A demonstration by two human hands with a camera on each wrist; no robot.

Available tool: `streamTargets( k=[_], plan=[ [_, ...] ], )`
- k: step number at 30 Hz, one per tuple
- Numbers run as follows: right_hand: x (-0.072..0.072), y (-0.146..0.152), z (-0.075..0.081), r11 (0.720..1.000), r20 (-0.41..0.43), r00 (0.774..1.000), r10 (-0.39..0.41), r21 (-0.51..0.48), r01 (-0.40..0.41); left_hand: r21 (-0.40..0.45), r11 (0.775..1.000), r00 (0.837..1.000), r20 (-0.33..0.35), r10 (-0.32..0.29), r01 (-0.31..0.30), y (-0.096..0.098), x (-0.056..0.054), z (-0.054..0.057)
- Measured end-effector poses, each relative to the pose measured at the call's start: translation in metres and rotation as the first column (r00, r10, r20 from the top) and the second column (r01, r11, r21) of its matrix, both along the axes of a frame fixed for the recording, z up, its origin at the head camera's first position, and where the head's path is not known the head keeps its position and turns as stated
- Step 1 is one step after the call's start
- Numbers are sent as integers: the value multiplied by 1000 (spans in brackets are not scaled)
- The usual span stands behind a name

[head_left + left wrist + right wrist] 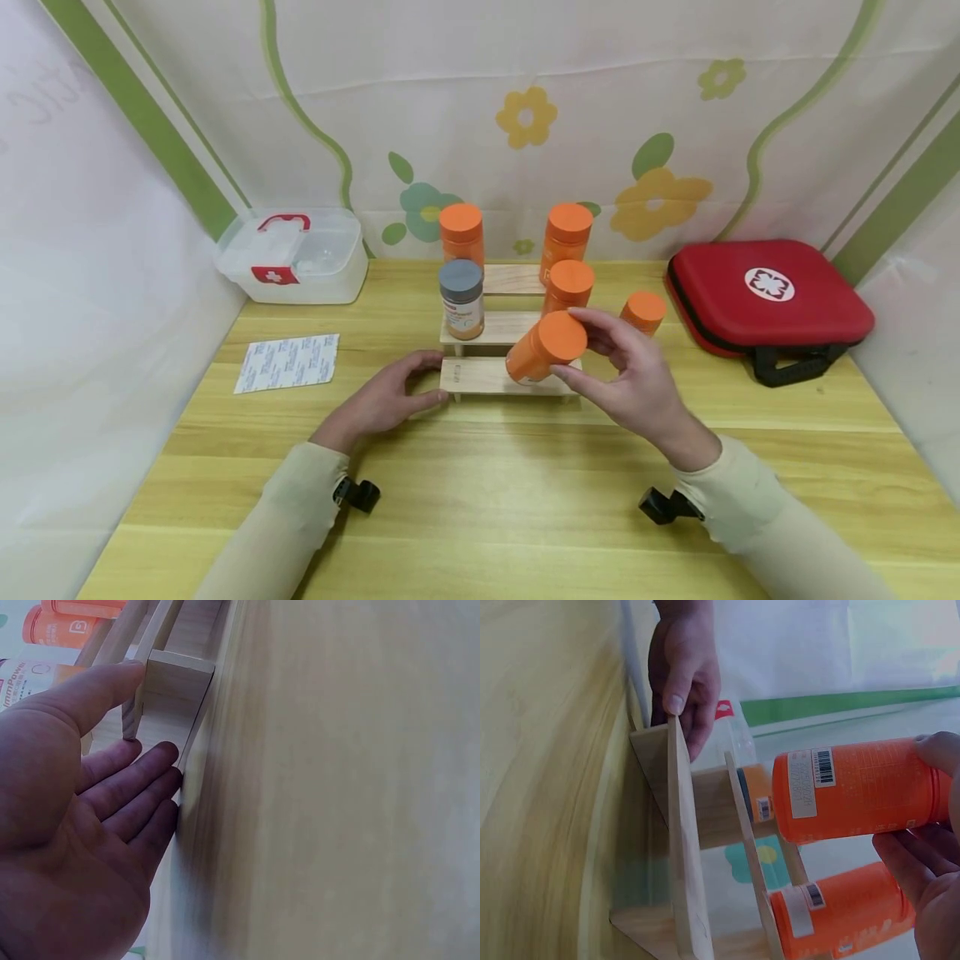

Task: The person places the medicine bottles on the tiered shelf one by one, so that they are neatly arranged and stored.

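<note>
My right hand (637, 379) grips an orange bottle (536, 350) near its lid, thumb on one side and fingers on the other. The bottle tilts over the lowest step of a three-step wooden rack (487, 375); its barcode label faces the right wrist view. My left hand (390, 392) rests at the left end of that step, its thumb on the board and its extended fingertips at the side panel (176, 705). On the rack stand a grey-lidded jar (462, 304), two orange bottles at the top, and another orange bottle (567, 283) on the middle step.
An orange-lidded bottle (643, 312) stands right of the rack, partly behind my right hand. Farther right lies a red first-aid case (772, 296). A clear plastic box (330, 271) and a printed blister sheet (287, 363) are on the left. A flowered curtain (450, 108) hangs behind.
</note>
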State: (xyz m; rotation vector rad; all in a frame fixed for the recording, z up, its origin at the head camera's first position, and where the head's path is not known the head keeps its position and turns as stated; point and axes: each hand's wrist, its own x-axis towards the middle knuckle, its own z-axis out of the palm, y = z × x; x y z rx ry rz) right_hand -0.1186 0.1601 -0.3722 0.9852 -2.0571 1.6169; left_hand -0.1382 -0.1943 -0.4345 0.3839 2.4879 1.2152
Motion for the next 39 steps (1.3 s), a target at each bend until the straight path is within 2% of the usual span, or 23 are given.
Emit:
streamTargets(
  k=[5, 17, 34, 39],
  plan=[
    [-2, -14, -4, 1000, 21, 1000, 7, -6, -7, 3, 1000, 1000, 1, 1, -1, 0, 0, -1],
    [-10, -40, -11, 999, 8, 1000, 30, 27, -30, -4, 1000, 1000, 3, 3, -3, 0, -1, 1],
    [-18, -75, -26, 997, 104, 994, -40, 66, 33, 10, 1000, 1000, -4, -6, 6, -2, -1, -2],
    [-20, -82, -29, 995, 94, 993, -67, 79, 60, 15, 1000, 1000, -1, -4, 4, -2, -2, -2]
  ],
)
